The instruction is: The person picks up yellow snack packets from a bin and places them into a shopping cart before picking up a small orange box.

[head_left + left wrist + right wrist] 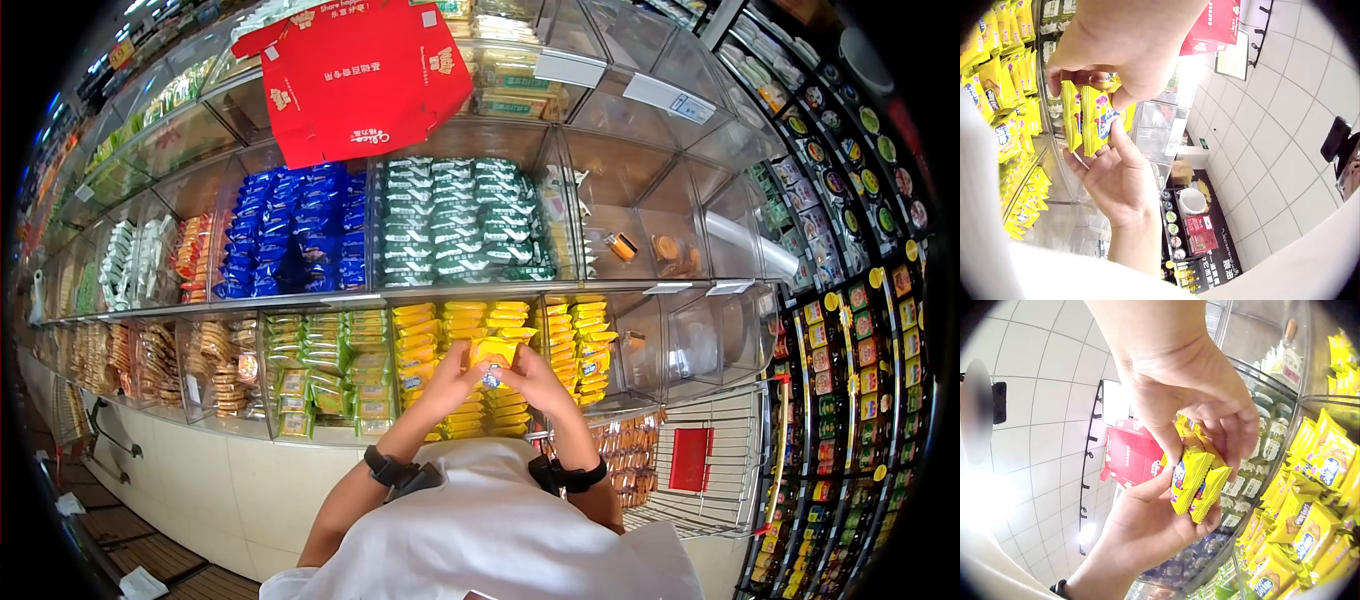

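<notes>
Both hands hold a few small yellow snack packets together, in front of the chest and over a bin of like packets. My left hand grips their left side, and my right hand grips the right. In the left wrist view two packets stand face to face, their crimped ends showing, with thumbs on the near face and fingers behind. The right wrist view shows the packets pinched between the thumbs and curled fingers. Part of the bundle is hidden by the hands.
Clear-walled bins hold blue packets, dark green packets, green packets and yellow packets. A red cardboard sign hangs over the upper bins. A wire shopping cart stands at the right, beside a shelf of jars.
</notes>
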{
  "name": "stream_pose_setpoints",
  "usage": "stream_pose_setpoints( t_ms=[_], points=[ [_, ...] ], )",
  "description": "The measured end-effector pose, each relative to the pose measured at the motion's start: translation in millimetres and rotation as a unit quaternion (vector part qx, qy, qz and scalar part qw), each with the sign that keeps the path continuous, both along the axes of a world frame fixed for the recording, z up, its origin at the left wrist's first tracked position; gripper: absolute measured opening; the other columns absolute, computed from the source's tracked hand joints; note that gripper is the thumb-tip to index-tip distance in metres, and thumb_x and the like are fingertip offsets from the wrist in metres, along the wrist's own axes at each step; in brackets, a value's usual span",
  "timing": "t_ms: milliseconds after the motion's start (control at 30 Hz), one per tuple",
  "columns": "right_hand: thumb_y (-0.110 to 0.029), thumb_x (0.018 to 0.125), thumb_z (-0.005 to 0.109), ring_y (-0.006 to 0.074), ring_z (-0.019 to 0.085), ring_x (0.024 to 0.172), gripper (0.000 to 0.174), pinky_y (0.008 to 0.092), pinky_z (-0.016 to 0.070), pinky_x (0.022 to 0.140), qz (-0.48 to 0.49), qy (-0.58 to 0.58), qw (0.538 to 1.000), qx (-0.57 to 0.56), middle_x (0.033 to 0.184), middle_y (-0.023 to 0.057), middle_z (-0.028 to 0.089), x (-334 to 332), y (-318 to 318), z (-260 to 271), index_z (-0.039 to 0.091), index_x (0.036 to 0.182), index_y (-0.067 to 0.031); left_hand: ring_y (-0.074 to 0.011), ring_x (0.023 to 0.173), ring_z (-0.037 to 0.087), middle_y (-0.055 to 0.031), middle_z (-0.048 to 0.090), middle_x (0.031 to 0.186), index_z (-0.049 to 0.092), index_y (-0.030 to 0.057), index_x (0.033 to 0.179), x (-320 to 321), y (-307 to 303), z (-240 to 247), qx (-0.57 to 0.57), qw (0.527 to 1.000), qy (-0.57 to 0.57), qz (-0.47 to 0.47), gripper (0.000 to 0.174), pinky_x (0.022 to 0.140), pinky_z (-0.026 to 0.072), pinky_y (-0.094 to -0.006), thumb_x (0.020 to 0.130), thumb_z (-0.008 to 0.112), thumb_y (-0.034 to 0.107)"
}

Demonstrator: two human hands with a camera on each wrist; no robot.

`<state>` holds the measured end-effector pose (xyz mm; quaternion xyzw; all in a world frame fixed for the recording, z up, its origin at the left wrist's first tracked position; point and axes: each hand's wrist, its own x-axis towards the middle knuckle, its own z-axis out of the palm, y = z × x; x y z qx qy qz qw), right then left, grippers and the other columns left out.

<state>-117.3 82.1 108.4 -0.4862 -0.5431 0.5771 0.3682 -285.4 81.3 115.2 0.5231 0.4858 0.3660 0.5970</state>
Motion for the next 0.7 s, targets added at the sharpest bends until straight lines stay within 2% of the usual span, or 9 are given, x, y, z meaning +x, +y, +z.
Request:
stream_pose_setpoints(
  t_ms=[700],
  points=[
    [-0.020,0.077,0.063,0.0114,0.050,0.071,0.031,0.0269,0.0427,0.061,0.003,0.022,1.000,0.001,0.080,0.0076,0.054,0,0,-7,0.046,0.089,0.0031,-0.0099,0.075,0.044,-0.0033,0.048,0.084,0.041,0.0016,0.102,1,-1,2,0.010,1.000,-0.022,0.007,0.025,0.067,0.0379,-0.0239,0.084,0.054,0.012]
  ],
)
